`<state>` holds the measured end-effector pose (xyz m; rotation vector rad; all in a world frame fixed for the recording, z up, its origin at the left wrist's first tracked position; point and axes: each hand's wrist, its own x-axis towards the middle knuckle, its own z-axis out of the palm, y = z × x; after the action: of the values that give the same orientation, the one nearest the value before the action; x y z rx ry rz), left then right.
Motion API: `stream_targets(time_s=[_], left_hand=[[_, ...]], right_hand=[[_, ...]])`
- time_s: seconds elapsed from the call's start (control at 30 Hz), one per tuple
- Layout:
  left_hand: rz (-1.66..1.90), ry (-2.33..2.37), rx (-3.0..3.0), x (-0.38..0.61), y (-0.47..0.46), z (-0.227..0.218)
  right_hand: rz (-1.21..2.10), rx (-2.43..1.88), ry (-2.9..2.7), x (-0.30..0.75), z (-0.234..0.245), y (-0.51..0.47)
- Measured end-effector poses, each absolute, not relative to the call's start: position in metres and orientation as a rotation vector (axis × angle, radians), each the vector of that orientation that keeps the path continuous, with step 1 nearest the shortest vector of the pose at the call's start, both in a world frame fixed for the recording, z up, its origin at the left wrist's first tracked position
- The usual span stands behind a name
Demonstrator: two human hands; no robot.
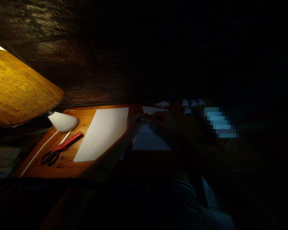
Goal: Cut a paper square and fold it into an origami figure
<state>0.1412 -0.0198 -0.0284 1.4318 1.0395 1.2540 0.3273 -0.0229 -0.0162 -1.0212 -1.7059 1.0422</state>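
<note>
Curling close together: left hand, right hand | fingers: too dark to tell whether gripping | pale paper: just nearside of fingers | larger white sheet: left of them

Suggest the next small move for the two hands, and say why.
Perhaps bring the left hand and right hand toward the lamp: both are close together in deep shadow near the dim paper, while the white sheet nearer the lamp is brightly lit.
</note>
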Motion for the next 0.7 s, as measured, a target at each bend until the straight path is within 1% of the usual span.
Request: stream_targets(time_s=[0.2,0.4,0.6,0.7], left_hand=[[1.280,0.982,1.320,0.142,-0.020,-0.029],[1.152,1.060,1.141,0.141,-0.016,-0.033],[1.307,1.074,1.164,0.138,-0.010,-0.038],[1.327,1.072,1.156,0.137,-0.008,-0.041]], right_hand=[[1.067,-0.997,-1.632,0.326,-0.011,-0.023],[1.025,-1.106,-1.445,0.333,-0.010,-0.014],[1.168,-1.156,-1.473,0.332,-0.006,-0.022],[1.139,-1.227,-1.567,0.331,-0.009,-0.026]])
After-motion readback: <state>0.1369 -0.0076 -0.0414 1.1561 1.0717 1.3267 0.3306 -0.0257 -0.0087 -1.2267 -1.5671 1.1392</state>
